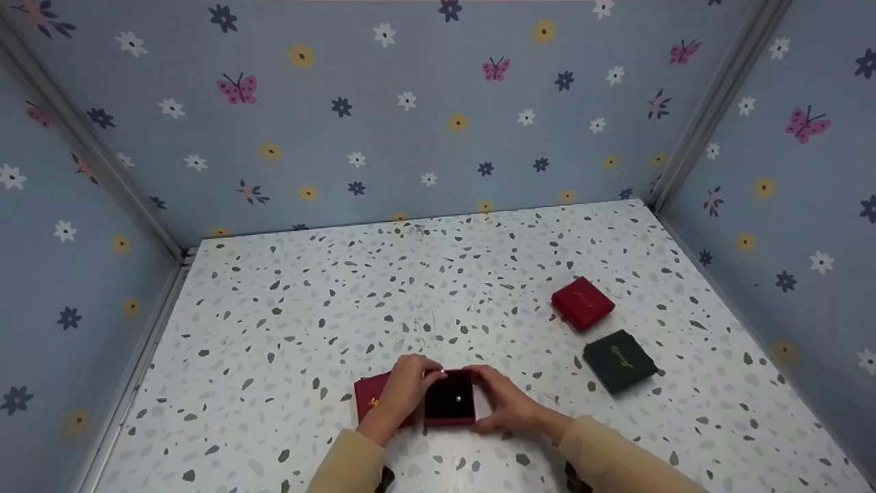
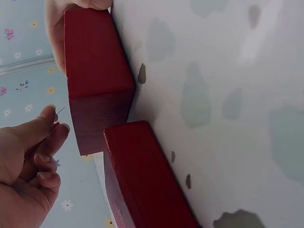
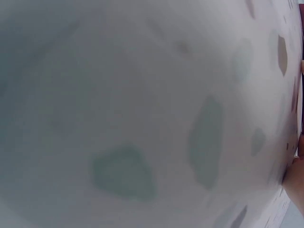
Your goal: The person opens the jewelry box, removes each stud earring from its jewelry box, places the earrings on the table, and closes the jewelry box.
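Observation:
A small red jewelry box (image 1: 449, 420) with a black lining stands uncovered on the table, and a pearl-like stud (image 1: 458, 398) sits in it. My right hand (image 1: 510, 404) grips the box at its right side, fingers at the far corner and thumb at the near one. Over the box's left edge, my left hand (image 1: 405, 389) pinches a small pearl-like stud earring (image 1: 443, 372). Its thin pin (image 2: 61, 110) sticks out between thumb and finger in the left wrist view. Beside the box lies a red lid (image 1: 368, 398) with gold lettering, partly hidden by the left hand.
To the right lie a closed red box (image 1: 583, 303) and a dark green box (image 1: 619, 361) with gold lettering. The speckled white table (image 1: 287, 308) is bounded by blue flowered panels (image 1: 424, 137) at the back and both sides.

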A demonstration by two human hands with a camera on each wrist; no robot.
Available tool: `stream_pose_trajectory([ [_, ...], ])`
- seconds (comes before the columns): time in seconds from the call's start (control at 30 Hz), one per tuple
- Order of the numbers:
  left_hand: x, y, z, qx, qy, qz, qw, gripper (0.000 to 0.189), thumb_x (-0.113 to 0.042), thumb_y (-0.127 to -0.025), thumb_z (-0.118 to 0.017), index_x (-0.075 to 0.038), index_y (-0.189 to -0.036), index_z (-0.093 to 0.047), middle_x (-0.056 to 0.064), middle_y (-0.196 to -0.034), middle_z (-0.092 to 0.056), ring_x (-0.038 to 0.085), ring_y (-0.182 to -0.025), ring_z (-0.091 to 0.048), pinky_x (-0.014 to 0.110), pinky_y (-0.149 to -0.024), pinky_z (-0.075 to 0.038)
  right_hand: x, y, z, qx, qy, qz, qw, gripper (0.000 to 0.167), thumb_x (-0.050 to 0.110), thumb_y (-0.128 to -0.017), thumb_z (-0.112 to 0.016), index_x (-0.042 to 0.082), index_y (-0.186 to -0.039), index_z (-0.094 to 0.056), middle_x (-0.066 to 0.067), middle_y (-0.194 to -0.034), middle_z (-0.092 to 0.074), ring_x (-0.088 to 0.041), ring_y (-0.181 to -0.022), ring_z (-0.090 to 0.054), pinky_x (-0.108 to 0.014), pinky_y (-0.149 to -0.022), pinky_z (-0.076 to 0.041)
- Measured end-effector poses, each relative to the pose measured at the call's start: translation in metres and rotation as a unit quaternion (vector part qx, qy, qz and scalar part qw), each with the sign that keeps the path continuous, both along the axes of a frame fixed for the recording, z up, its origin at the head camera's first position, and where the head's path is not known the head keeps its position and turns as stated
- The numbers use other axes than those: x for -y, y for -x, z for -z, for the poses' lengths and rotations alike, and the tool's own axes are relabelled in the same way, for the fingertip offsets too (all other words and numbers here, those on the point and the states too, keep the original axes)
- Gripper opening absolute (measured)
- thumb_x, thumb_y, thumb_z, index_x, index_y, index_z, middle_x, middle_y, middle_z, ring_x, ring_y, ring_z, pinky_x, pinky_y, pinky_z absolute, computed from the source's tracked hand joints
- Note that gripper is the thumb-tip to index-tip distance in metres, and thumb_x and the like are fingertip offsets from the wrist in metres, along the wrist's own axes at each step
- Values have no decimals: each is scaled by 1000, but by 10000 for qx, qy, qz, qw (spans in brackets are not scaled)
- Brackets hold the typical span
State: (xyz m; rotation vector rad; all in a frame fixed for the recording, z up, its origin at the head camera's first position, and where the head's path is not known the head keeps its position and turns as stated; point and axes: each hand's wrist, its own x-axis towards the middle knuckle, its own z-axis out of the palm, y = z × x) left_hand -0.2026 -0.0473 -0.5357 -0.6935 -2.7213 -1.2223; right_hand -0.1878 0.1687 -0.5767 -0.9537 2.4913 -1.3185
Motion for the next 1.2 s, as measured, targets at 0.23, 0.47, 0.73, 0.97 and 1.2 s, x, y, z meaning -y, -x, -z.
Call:
stream_pose_trajectory([
  [0.23,-4,13,-2,-225,-124,-163,9995,9,-7,-77,-66,1,-80,-70,5,-75,-66,15,-70,-60,27,-63,-47,0,3,7,214,130,-29,9997,88,19,-57,-82,9,-130,-32,2,-124,-45,-16,-116,-40,-34,-100,-26],
  [0.47,-8,27,-1,-204,-281,-332,9988,11,-7,-78,-65,2,-81,-70,6,-75,-66,13,-66,-59,26,-60,-46,0,4,7,395,105,-36,9992,89,19,-57,-82,10,-130,-32,3,-123,-45,-14,-116,-40,-32,-100,-26],
  [0.73,-11,44,-2,182,-189,-704,9972,12,-9,-79,-64,1,-83,-70,6,-75,-66,15,-70,-58,28,-63,-46,-1,4,6,464,114,24,9989,91,18,-55,-82,10,-131,-33,4,-123,-46,-14,-115,-41,-34,-100,-25],
  [0.97,-15,59,2,464,-287,-1097,9925,10,-7,-78,-65,2,-82,-70,7,-75,-65,15,-70,-58,29,-64,-47,-1,3,5,539,22,119,9985,91,19,-55,-82,13,-131,-33,6,-122,-45,-13,-114,-40,-35,-100,-25],
  [1.2,-15,74,4,571,61,-1430,9881,13,-9,-78,-66,1,-84,-70,8,-77,-66,16,-70,-60,31,-65,-48,2,-2,-8,403,102,23,9991,89,11,-56,-82,5,-130,-33,-3,-123,-46,-19,-114,-41,-34,-100,-25],
])
